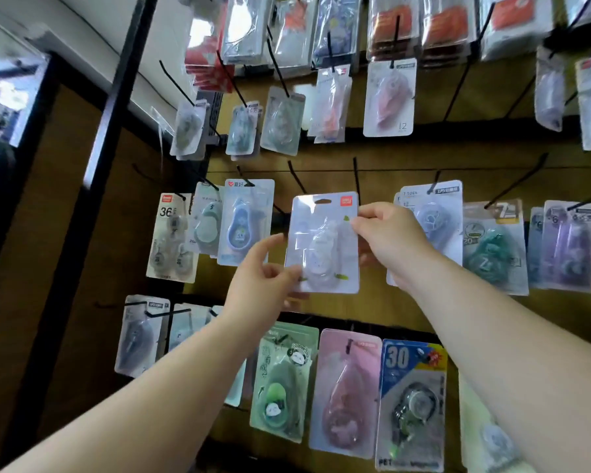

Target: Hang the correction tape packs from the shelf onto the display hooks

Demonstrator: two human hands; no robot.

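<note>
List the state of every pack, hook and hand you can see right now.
Held pack, on no hook, hang hole empty, gripped by both hands.
Left hand, pinches the held pack's lower left corner.
Right hand, pinches the held pack's right edge.
Bare hook, empty, just above the held pack.
Blue pack, hanging on its hook.
Pink pack, hanging on its hook.
</note>
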